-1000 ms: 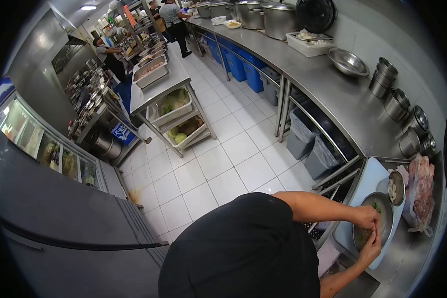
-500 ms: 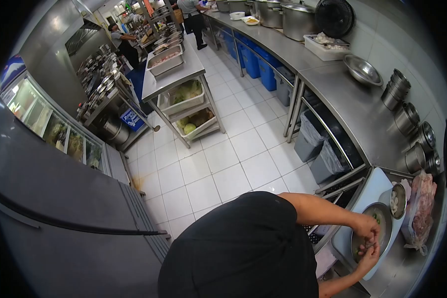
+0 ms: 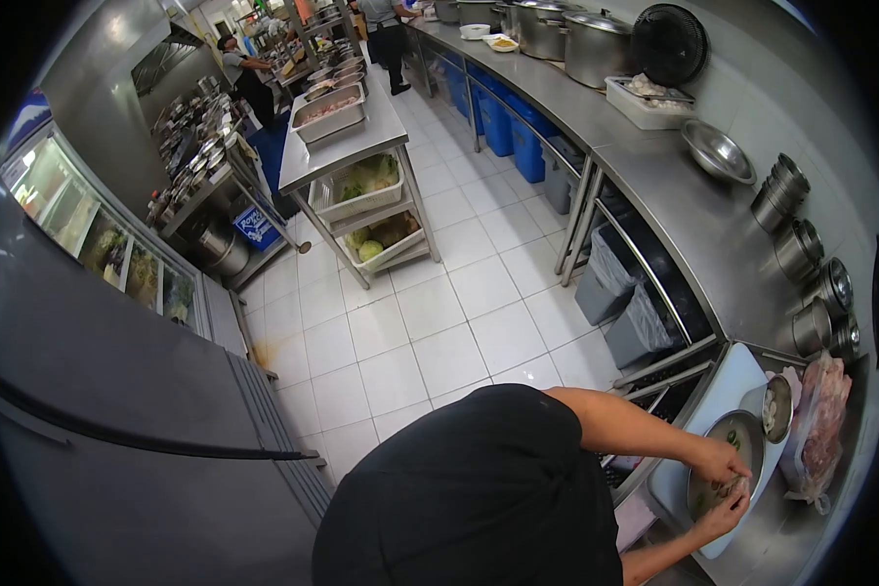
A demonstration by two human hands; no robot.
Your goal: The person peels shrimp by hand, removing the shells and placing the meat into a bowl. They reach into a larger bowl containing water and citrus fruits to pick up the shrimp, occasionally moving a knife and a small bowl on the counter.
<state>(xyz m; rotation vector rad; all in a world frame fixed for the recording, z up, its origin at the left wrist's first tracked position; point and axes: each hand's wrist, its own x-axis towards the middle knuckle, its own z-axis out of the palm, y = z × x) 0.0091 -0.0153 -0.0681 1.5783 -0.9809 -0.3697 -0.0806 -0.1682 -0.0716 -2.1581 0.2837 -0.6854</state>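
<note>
Left hand: the left hand point(image 3: 721, 460) is over the bowl point(image 3: 741, 433), fingers bent and nearly closed, their tips meeting the other hand's; a small piece seems pinched there, too small to make out.
Right hand: the right hand point(image 3: 724, 516) comes in from the lower side, fingers curled up against the left hand's fingertips; how firmly it grips cannot be told.
Bowl: wide, shallow and metal, directly beneath both hands, its far part visible beyond the left hand; whether either hand touches it cannot be told.
Green pieces: a few green pieces point(image 3: 733, 440) lie inside the bowl, just beyond the left hand and apart from its fingers.
Board: the pale blue board point(image 3: 742, 375) lies under the bowl and extends past it on both sides.
Small bowl: the small bowl point(image 3: 783, 388), metal and upright, holds white pieces point(image 3: 771, 411) and stands just beside the bowl's far rim, near the left hand but apart from it.
Meat bag: the clear meat bag point(image 3: 818, 430) lies past the bowls, along the wall side, apart from both hands.
Surface: metal pots point(image 3: 798, 246) stand in a row on the steel surface point(image 3: 679, 210) near the wall, with a wide basin point(image 3: 718, 152) beyond them.
</note>
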